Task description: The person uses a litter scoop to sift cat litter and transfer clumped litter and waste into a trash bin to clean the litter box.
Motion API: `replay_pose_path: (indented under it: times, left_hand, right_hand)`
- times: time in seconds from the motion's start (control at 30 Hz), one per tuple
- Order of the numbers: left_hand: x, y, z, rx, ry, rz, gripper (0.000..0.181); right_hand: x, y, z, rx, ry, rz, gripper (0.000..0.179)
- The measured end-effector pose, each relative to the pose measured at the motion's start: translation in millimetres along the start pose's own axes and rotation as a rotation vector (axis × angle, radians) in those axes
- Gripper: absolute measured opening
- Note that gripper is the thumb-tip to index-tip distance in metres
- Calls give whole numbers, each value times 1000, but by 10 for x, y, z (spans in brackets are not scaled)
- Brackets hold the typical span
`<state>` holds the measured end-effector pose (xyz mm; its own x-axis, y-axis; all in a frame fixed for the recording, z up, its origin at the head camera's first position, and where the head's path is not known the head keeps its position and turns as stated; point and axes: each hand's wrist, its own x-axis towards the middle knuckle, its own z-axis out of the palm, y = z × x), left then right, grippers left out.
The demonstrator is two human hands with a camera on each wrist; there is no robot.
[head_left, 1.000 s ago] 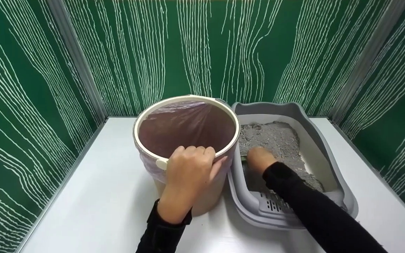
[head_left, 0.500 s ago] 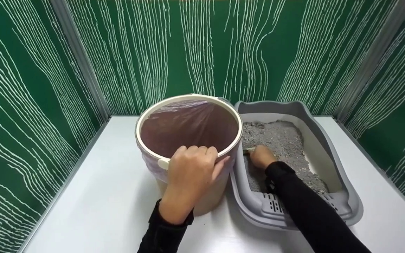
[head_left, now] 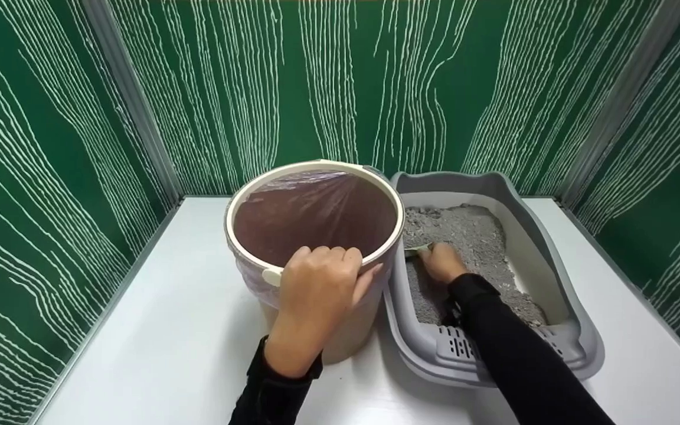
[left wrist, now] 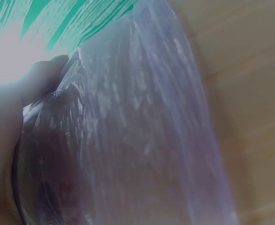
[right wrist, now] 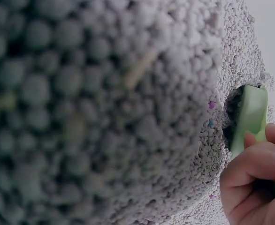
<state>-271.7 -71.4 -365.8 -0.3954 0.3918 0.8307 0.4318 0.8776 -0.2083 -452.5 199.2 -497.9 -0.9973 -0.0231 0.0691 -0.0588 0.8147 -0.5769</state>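
Observation:
My left hand point(head_left: 318, 289) grips the near rim of a beige trash bin point(head_left: 369, 319), fingers curled over the edge. A thin clear purplish liner point(left wrist: 133, 108) is folded down outside the rim in the left wrist view. To the right, my right hand point(head_left: 443, 263) is low over the grey cat litter point(head_left: 476, 230) inside a litter box point(head_left: 543, 248). Its fingers are curled round a light green litter scoop point(right wrist: 252, 115), whose edge is against the litter in the right wrist view. Part of the scoop is hidden by the hand.
The bin and litter box stand side by side on a white table point(head_left: 157, 319). Slots pierce the front ledge point(head_left: 458, 342) of the box. Green walls point(head_left: 369, 77) with white wavy lines enclose the back and sides, joined by grey metal posts point(head_left: 130, 100).
My right hand has shifted slightly forward and turned in the litter, and more of the green scoop shows. My left hand keeps its hold on the bin's rim.

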Motion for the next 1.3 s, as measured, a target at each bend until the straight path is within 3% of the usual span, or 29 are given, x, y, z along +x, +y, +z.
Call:
replay_pose_path:
  times: [0.13, 0.43, 0.63, 0.77, 1.3]
  left_hand:
    - [1, 0, -3, 0, -5, 4, 47]
    - [-1, -5, 3, -3, 1, 6, 47]
    - [-2, -5, 9, -1, -1, 3, 47]
    - [0, -1, 6, 7, -3, -1, 46]
    - [5, 0, 7, 8, -6, -3, 46]
  right_hand:
    - [-9, -51, -31, 64, 14, 15, 30]
    - [3, -72, -117, 116, 16, 5, 49]
    - [7, -79, -191, 155, 88, -11, 37]
    - [7, -110, -235, 185, 126, -33, 38]
    - [-2, -100, -326, 103, 214, -3, 41]
